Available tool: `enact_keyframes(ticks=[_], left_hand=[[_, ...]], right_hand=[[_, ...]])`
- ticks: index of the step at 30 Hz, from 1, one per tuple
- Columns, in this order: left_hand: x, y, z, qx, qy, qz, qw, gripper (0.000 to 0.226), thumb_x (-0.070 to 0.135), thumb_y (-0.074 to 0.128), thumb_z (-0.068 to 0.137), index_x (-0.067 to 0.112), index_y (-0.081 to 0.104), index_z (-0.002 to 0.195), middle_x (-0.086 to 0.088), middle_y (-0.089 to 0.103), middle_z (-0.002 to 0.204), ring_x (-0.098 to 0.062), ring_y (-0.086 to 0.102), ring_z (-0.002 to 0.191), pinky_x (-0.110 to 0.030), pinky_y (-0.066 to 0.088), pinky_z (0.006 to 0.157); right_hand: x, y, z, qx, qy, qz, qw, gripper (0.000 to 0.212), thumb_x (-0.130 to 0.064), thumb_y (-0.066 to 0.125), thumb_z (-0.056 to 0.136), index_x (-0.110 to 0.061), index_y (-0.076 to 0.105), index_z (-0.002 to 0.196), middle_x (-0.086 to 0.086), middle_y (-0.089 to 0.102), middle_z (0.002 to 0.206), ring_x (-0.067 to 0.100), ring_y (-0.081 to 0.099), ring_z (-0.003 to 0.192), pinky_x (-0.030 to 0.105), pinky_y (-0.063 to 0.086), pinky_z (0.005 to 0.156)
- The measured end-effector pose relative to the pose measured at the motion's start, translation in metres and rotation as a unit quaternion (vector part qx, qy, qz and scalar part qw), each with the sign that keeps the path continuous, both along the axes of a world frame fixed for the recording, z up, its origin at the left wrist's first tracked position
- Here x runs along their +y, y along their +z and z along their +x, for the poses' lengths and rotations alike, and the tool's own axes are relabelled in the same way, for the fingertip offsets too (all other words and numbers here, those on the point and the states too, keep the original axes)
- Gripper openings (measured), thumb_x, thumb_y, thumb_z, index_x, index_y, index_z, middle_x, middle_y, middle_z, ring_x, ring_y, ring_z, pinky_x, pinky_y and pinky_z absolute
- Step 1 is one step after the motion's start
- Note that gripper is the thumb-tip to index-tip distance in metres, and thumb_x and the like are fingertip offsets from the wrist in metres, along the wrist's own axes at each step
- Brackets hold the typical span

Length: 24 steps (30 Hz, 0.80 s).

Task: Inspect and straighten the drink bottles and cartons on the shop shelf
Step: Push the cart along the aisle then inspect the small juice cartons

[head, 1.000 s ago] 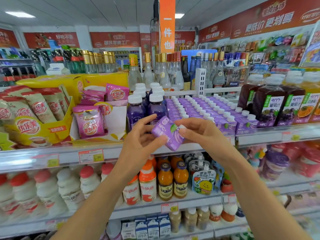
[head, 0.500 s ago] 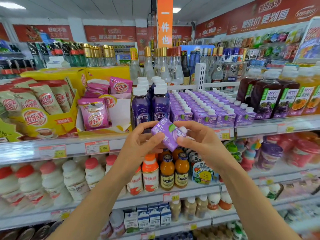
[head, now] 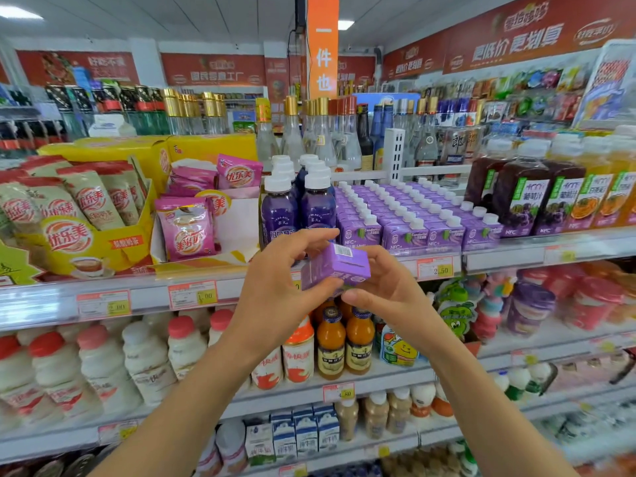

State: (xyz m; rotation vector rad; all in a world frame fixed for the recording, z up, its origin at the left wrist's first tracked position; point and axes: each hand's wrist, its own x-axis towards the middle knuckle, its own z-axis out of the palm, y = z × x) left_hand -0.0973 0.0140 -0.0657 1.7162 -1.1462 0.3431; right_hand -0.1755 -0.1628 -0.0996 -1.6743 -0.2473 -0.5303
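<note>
Head view: left hand [head: 280, 284] and right hand [head: 392, 294] are both gripping one purple carton [head: 335, 266] with curled fingers, barcode facing up. Just behind them, four front-row cartons [head: 404, 235] are showing NFC+. Two front purple bottles [head: 278, 215] are standing above left hand. Price tag [head: 435, 268] beside right hand is reading 2.50.

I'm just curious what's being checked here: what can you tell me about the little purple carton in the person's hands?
The purple carton is a small box-shaped drink pack, seemingly coated card, with white print. It is tipped so that a face with a barcode on a white patch points up; no cap shows. The left hand and the right hand pinch it between them, in the air before the shelf edge.
</note>
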Motion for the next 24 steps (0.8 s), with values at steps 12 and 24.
enact_keyframes(ticks=[12, 24], left_hand=[[-0.007, 0.001, 0.012, -0.006, -0.015, -0.005, 1.0, 0.036, 0.021, 0.081, 0.081, 0.026, 0.068, 0.115, 0.014, 0.068, 0.108, -0.006, 0.064, 0.102, -0.025, 0.053, 0.087], [-0.023, 0.015, 0.005, 0.326, -0.064, 0.032, 0.943, 0.051, 0.064, 0.057, 0.079, 0.024, 0.066, 0.111, -0.004, 0.072, 0.104, -0.02, 0.074, 0.072, -0.024, 0.056, 0.057]], right_hand=[[-0.011, 0.006, -0.004, -0.052, -0.03, 0.018, 0.998, 0.045, -0.009, 0.066, 0.091, -0.012, 0.05, 0.133, 0.002, 0.065, 0.126, 0.02, 0.062, 0.117, 0.033, 0.052, 0.095], [-0.03, 0.012, -0.006, -0.146, -0.12, -0.07, 0.98, 0.038, -0.032, 0.079, 0.078, -0.028, 0.068, 0.114, -0.003, 0.069, 0.111, 0.016, 0.066, 0.108, 0.031, 0.055, 0.09]])
